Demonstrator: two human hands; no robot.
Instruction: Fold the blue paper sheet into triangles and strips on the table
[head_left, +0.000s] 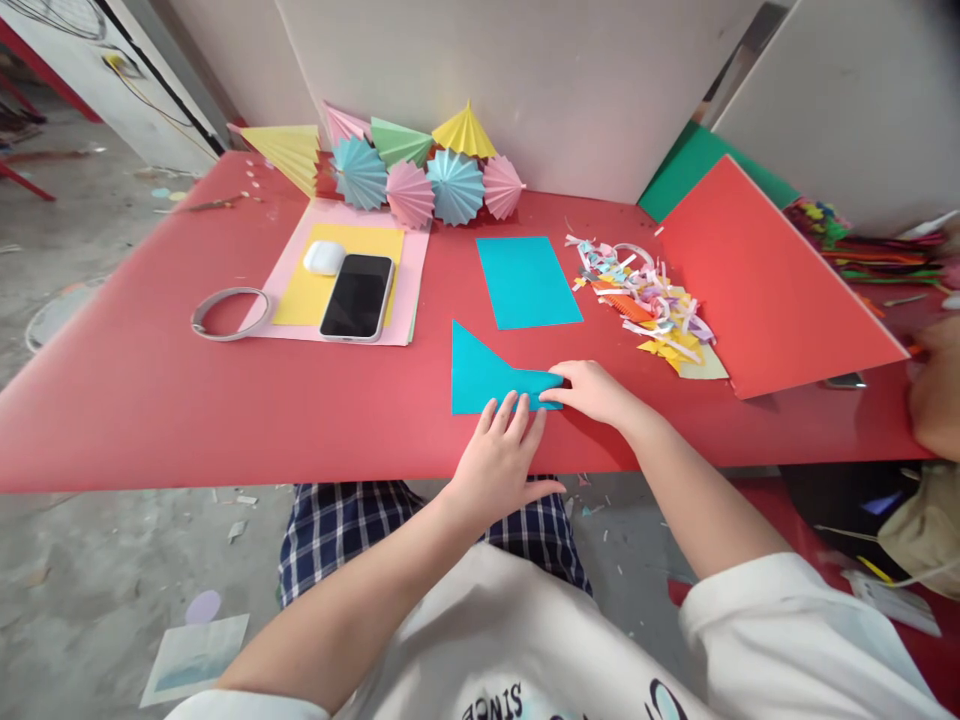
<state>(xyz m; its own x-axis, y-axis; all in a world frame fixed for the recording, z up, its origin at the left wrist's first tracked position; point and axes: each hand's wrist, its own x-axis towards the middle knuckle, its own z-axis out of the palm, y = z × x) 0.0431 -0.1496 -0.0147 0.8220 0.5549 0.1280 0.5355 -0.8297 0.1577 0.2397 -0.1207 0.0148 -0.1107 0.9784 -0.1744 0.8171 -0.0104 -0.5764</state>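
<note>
A blue sheet of paper (pixel 478 378) lies near the front edge of the red table, its right part folded over. My left hand (pixel 501 455) rests on its lower edge with the fingers spread. At the sheet's right end, my right hand (pixel 592 392) pinches the folded paper between thumb and fingers. Just beyond, a second blue sheet (pixel 529 283) lies flat. The underside of the fold is hidden.
Folded paper fans (pixel 411 195) stand at the back. On the left are a phone (pixel 358 298), a white earbud case (pixel 325 257) and a tape ring (pixel 231 313). Paper scraps (pixel 651 300) and a red board (pixel 780 290) are right. Another person's arm (pixel 936 390) shows at the right edge.
</note>
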